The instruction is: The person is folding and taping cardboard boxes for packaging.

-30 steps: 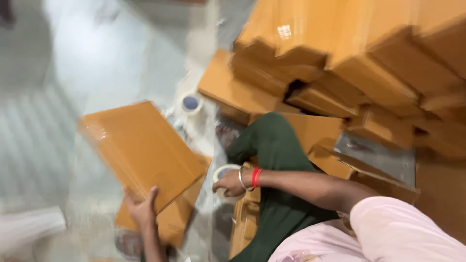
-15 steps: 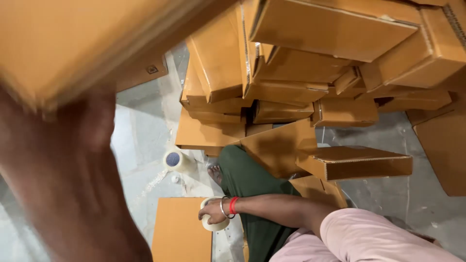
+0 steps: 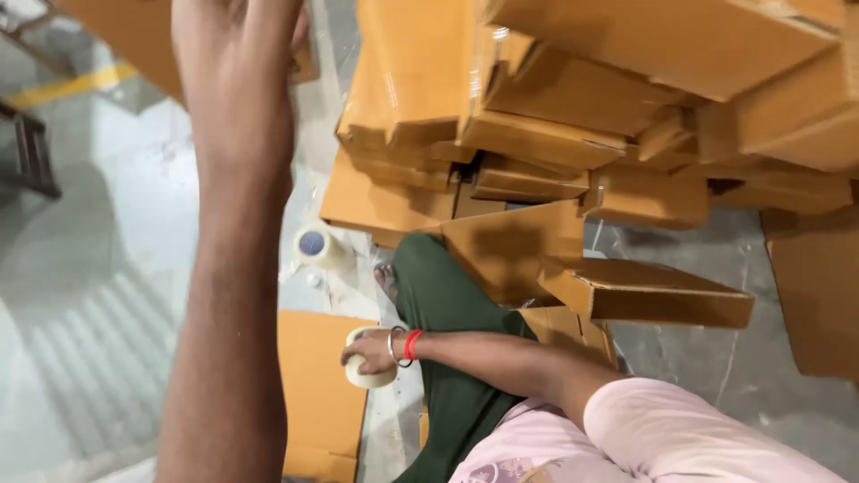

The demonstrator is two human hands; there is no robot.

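My left hand (image 3: 237,63) is raised high at the top of the view, its forearm running down the left side. It grips a brown cardboard box (image 3: 125,31) that is mostly cut off by the top edge. My right hand (image 3: 369,351), with a bangle and a red band at the wrist, rests low on a roll of pale tape (image 3: 360,371), fingers curled over it. Under that roll lies a flat cardboard sheet (image 3: 318,402) on the floor. My green trouser leg (image 3: 438,304) and bare foot (image 3: 386,279) stretch out beside it.
A tall, untidy pile of folded brown cardboard boxes (image 3: 555,134) fills the upper right. One box (image 3: 644,291) juts out near my knee. A second tape roll (image 3: 313,243) lies on the grey floor by the pile. A dark frame (image 3: 31,152) stands at the left edge.
My left hand has lifted the cardboard box from floor level up past the camera to the top of the view. My right hand has stayed on the tape roll.
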